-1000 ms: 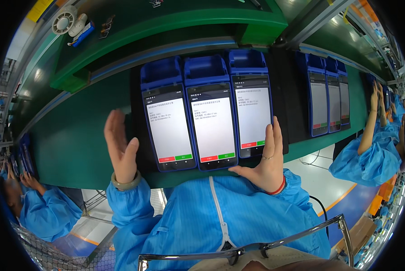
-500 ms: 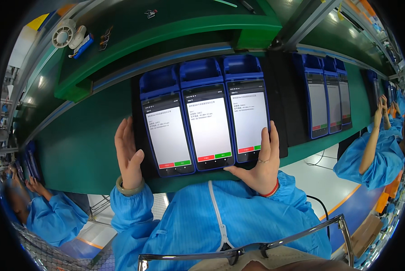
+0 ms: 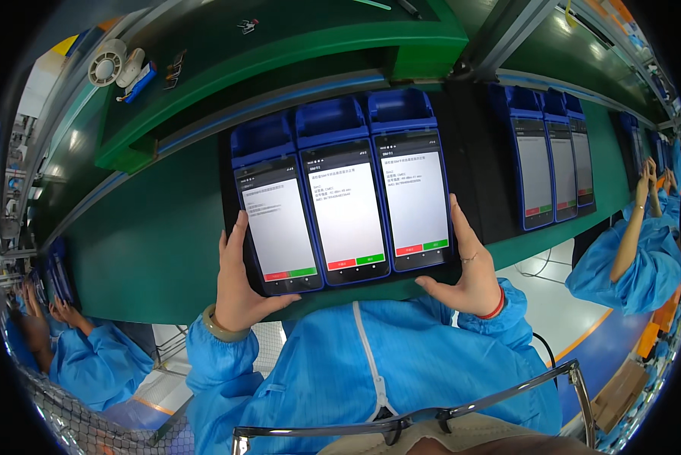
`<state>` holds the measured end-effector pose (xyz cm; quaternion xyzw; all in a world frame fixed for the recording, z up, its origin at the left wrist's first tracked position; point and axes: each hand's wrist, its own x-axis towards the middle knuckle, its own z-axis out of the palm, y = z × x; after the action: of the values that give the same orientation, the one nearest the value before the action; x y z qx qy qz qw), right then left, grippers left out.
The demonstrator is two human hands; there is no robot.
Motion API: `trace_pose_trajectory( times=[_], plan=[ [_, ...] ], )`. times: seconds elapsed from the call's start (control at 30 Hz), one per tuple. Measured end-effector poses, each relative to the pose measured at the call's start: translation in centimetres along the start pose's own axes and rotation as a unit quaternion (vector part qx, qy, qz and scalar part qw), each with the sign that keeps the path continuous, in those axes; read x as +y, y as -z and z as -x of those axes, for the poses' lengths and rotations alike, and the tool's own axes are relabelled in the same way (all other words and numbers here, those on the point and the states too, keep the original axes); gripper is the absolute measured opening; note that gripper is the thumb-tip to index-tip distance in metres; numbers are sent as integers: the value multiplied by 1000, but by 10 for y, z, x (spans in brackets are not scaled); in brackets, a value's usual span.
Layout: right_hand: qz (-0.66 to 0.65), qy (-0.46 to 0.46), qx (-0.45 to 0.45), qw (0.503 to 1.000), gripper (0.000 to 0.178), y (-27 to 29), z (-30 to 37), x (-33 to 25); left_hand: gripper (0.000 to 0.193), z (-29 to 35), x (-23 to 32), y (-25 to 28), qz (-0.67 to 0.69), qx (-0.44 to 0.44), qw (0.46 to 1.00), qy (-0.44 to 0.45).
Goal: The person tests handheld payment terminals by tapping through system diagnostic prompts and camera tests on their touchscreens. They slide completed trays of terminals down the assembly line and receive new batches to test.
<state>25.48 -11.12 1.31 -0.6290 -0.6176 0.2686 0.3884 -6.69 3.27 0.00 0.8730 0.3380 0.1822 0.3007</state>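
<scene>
Three blue handheld payment terminals lie side by side on a black mat, their lit screens showing text above a red and a green button. Along the outer side of the left terminal rest the fingers of my left hand, thumb stretched out below its lower edge. Between the other two is the middle terminal, touched by neither hand. My right hand is beside the right terminal, fingers extended along its outer edge and thumb spread near its lower corner. Both hands are open; neither grips anything.
A green shelf runs behind the bench, with a small white fan and a blue item on it. More blue terminals stand to the right. Co-workers in blue sleeves sit on both sides.
My left hand has moved right, against the left terminal. My right hand has shifted off the right terminal's screen to its outer side. The screen text looks different.
</scene>
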Motion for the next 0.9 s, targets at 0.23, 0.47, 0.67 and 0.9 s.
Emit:
trace_pose_trajectory(
  times=[0.23,0.47,0.67,0.9],
  plan=[
    [30,34,-16,999,100,5,-2,-5,134,5,-1,-7,153,55,986,33],
    [56,54,-46,996,101,8,1,-6,137,5,-9,2,92,44,994,31],
    [78,48,-23,996,112,2,-1,-4,116,-1,8,1,348,167,921,56],
    [57,30,-38,997,123,5,-6,-8,104,0,14,-9,350,192,913,86]
  ],
)
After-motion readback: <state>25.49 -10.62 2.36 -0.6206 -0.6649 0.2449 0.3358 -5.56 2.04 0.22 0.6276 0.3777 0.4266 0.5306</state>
